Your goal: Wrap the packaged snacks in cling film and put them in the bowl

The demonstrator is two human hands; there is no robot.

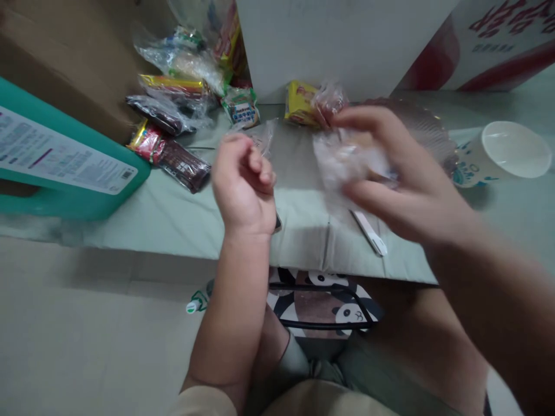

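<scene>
My right hand (399, 167), smeared by motion, grips a snack in a clear plastic wrapper (336, 159) between thumb and fingers, above the table. My left hand (245, 185) is closed with its fingers curled towards the palm; what it holds, if anything, is hidden. Just beyond those fingers shows a clear plastic wrapper (266, 136); I cannot tell whether the hand touches it. Behind the right hand lie a yellow snack packet (300, 103) and a reddish wrapped snack (329, 103). A green-and-white biscuit packet (241, 107) lies past the left hand.
Several wrapped snacks (186, 164) are heaped at the left by a teal container (87, 156). A scalloped clear plate (427, 124) and paper cup (515, 150) stand at right. A white slim tool (369, 234) lies near the table edge. White boxes (329, 46) stand behind.
</scene>
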